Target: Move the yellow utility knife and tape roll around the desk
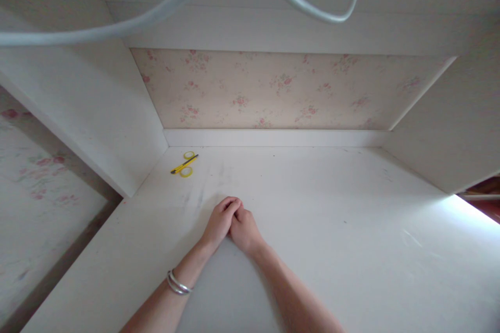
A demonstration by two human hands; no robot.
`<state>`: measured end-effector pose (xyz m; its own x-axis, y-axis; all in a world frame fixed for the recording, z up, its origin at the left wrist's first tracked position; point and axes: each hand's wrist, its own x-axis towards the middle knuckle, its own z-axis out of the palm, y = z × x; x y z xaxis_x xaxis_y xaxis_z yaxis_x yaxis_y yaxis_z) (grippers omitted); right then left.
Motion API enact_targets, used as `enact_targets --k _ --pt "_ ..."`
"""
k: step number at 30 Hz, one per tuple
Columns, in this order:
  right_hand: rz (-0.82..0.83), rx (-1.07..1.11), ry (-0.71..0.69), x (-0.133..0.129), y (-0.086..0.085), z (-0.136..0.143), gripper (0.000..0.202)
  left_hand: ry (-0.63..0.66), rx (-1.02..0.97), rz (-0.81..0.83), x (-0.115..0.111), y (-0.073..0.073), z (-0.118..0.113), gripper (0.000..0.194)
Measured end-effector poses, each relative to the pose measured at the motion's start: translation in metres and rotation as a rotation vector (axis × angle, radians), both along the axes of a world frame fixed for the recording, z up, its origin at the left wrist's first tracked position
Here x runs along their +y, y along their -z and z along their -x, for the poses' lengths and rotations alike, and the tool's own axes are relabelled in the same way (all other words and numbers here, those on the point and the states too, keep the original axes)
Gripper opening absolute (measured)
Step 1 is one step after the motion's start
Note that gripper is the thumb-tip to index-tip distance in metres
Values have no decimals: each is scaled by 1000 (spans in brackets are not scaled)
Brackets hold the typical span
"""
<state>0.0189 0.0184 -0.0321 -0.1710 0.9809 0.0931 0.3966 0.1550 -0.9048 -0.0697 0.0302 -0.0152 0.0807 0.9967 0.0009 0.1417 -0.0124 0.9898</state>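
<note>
The largest thing is the white desktop, which fills most of the lower view. At its left side stands a white panel, and at its right side another white panel encloses it. Between these two, at the back, there is the wallpaper with small pink flowers, and under it runs a low white strip. Across the top of the view bends a thick pale cable.

In the middle of the desktop, the two bare hands of the person are joined together. The left hand leans against the right hand; the fingers of both are bent inward and clasped. Whether something lies between the palms, I cannot tell. The forearms come from the lower edge and make a shape like a tent. Around the left wrist sits a silver bracelet.

Farther back, near the left panel, a yellow cutter with dark ends lies aslant, well apart from the hands. Two yellow rings are just beside it: one ring behind, one ring in front. The smallest detail is a dark speck to the right of the hands.
</note>
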Motion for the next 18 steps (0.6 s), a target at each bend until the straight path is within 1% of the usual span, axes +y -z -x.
enact_targets --k 12,18 --pt "6 -17 3 1 1 0 27 -7 5 4 0 0 0 24" --pt "22 -31 -8 0 -1 0 29 -4 19 2 -1 -3 0 26"
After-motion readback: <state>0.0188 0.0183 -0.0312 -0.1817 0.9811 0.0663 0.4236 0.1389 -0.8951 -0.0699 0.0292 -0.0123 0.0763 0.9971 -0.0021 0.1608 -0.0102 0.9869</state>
